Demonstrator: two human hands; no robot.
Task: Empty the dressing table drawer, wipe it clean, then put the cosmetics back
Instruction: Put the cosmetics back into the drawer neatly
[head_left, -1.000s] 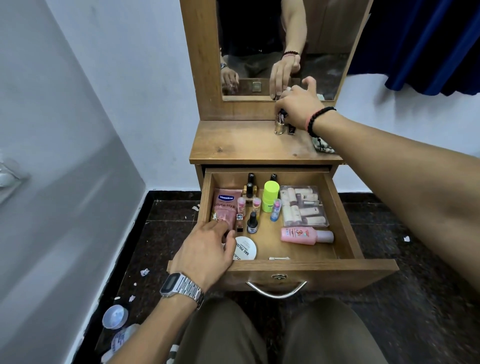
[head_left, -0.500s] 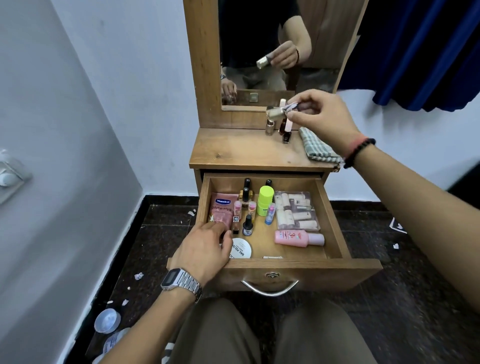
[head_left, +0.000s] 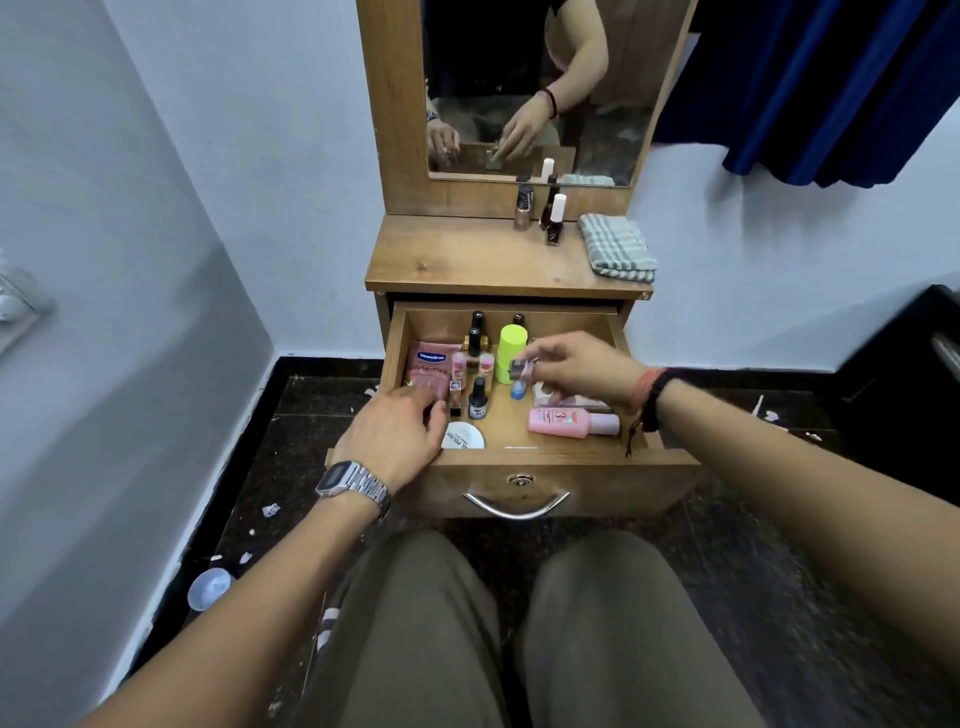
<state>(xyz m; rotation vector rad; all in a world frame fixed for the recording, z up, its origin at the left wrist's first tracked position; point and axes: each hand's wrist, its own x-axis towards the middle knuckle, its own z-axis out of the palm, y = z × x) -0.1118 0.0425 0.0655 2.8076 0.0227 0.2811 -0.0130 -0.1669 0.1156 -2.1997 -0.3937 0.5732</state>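
Reaching into the open drawer (head_left: 670, 457), a seated person is putting cosmetics back: the right hand (head_left: 576, 364) is pinching a small bottle (head_left: 521, 370), the left hand (head_left: 397, 434) curling over a pink tube (head_left: 428, 370). Three bottles (head_left: 543, 213) are waiting on the tabletop (head_left: 467, 265), seemingly next.

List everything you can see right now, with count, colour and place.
Drawer: one, wooden, pulled open.
Tube: one, pink, drawer left.
Green bottle: one, drawer back.
Pink bottle: one, lying at drawer right.
Black-capped bottle: one, drawer middle.
Tin: one, white, drawer front.
Nail polishes: three, on the tabletop by the mirror.
Cloth: one, checked, tabletop right.
Cup: one, clear, floor left.
Curtain: blue, upper right.
Left hand: in drawer front left, watch on wrist.
Right hand: pinches a small bottle over the drawer.
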